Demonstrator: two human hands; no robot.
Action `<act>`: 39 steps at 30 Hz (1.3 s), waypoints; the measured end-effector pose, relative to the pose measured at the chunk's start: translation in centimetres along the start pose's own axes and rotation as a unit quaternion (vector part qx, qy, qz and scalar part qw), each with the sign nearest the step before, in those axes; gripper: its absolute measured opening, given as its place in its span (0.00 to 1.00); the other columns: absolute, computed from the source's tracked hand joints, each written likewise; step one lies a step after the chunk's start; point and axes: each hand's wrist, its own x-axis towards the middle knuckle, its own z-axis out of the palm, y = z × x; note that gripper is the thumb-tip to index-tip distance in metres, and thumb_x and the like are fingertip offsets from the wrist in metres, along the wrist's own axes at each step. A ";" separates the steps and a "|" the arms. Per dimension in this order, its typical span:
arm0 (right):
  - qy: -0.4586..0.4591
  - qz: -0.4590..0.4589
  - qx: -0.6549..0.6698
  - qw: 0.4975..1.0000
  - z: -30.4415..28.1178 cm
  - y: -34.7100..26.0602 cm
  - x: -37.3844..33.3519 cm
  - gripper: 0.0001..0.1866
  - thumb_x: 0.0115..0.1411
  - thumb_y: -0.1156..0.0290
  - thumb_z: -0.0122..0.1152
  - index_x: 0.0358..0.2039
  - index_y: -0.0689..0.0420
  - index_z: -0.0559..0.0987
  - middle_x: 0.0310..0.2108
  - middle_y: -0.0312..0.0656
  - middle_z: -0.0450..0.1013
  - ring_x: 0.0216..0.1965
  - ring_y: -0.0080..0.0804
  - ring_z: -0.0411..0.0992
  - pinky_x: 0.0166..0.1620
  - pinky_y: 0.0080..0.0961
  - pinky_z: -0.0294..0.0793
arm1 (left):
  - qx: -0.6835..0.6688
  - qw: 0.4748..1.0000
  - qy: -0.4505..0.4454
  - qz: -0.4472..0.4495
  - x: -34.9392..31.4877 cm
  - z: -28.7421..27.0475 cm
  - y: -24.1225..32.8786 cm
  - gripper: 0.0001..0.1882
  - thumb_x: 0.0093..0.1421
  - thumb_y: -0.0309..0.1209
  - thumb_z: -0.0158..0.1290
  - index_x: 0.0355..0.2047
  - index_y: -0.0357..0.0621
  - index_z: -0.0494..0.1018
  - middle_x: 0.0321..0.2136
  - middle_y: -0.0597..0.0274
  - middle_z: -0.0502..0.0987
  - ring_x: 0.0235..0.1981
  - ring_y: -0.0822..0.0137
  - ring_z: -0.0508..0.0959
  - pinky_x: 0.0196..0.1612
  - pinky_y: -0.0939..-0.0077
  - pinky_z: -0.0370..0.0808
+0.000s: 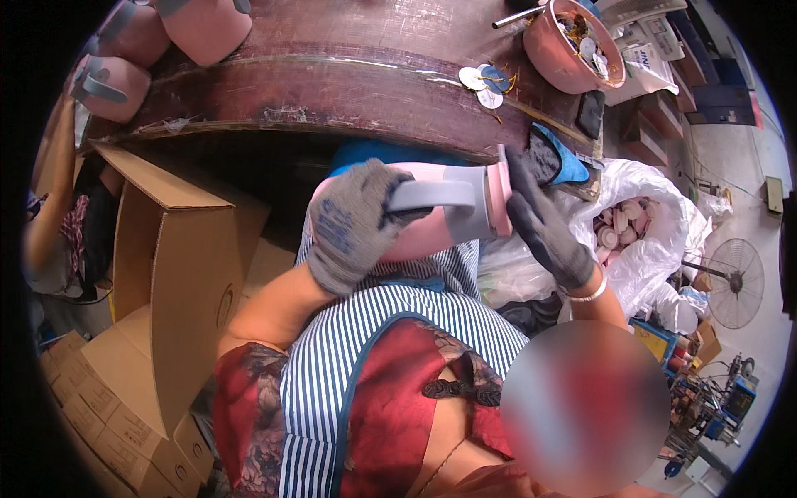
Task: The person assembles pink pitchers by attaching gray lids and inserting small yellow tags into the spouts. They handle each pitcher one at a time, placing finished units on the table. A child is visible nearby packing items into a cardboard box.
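My left hand (pixel 353 222), in a grey knit glove, grips a pink plastic jug (pixel 432 234) with a grey handle, held on its side in front of my striped apron. My right hand (pixel 544 226), in a darker grey glove, rests flat against the jug's round end near its rim. The jug sits just below the edge of a dark brown worktable (pixel 332 83).
More pink jugs (pixel 199 29) stand at the table's far left. A pink bowl (pixel 564 50) of small parts and some round discs (pixel 484 83) lie on the table at right. An open cardboard box (pixel 178 274) is on my left. A white plastic bag (pixel 643 224) of pink lids is on my right.
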 end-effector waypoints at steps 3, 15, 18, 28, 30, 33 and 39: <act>0.017 -0.315 -0.322 0.893 -2.8 -3.6 0.2 0.43 0.59 0.48 0.57 0.68 0.62 0.61 0.67 0.64 0.56 0.71 0.59 0.53 0.70 0.51 0.51 | -0.198 0.971 -0.099 -0.095 2.2 -1.5 -1.6 0.13 0.52 0.28 0.63 0.38 0.40 0.76 0.29 0.57 0.81 0.30 0.66 0.81 0.38 0.74 0.76; 0.154 -0.141 -0.052 0.977 -0.5 2.8 1.0 0.38 0.71 0.50 0.43 0.71 0.65 0.54 0.72 0.57 0.51 0.73 0.49 0.50 0.72 0.36 0.46 | -0.142 0.984 -0.101 -0.047 3.5 -1.9 -2.6 0.16 0.53 0.29 0.60 0.43 0.40 0.75 0.31 0.56 0.80 0.34 0.60 0.81 0.43 0.68 0.77; 0.004 -0.421 -0.285 0.861 -3.7 -1.6 0.1 0.40 0.55 0.29 0.53 0.54 0.51 0.77 0.65 0.57 0.63 0.65 0.70 0.57 0.65 0.65 0.56 | -0.203 0.952 -0.192 -0.121 5.8 -3.8 -2.3 0.15 0.56 0.25 0.59 0.44 0.37 0.73 0.36 0.60 0.80 0.38 0.73 0.77 0.46 0.76 0.75; 0.076 -0.112 0.077 0.988 1.2 -1.0 2.1 0.24 0.66 0.67 0.54 0.60 0.65 0.69 0.56 0.55 0.70 0.56 0.51 0.71 0.60 0.40 0.68 | -0.218 0.957 -0.132 -0.135 0.5 -0.9 2.4 0.25 0.60 0.39 0.61 0.52 0.37 0.71 0.41 0.49 0.78 0.44 0.60 0.80 0.48 0.69 0.75; 0.014 -0.145 0.137 0.980 1.2 3.2 7.2 0.26 0.71 0.60 0.48 0.64 0.62 0.66 0.56 0.51 0.72 0.56 0.37 0.71 0.61 0.32 0.67 | -0.114 0.988 -0.071 -0.074 -0.1 1.1 2.2 0.25 0.63 0.36 0.58 0.56 0.37 0.69 0.47 0.44 0.77 0.48 0.54 0.79 0.51 0.63 0.74; -0.021 -0.130 0.209 0.969 0.1 3.7 11.9 0.28 0.71 0.56 0.52 0.66 0.58 0.67 0.58 0.47 0.71 0.58 0.33 0.69 0.62 0.29 0.66 | -0.333 0.898 -0.136 -0.255 2.5 -0.1 1.0 0.23 0.64 0.32 0.56 0.57 0.36 0.67 0.39 0.61 0.76 0.33 0.73 0.74 0.38 0.79 0.73; 0.273 -0.125 -0.515 0.803 0.3 8.3 17.5 0.34 0.60 0.43 0.55 0.57 0.56 0.75 0.62 0.46 0.68 0.68 0.49 0.57 0.70 0.54 0.47 | -0.425 0.825 -0.081 -0.363 1.1 -0.7 -1.4 0.20 0.64 0.27 0.52 0.55 0.34 0.67 0.33 0.67 0.73 0.31 0.77 0.71 0.37 0.82 0.72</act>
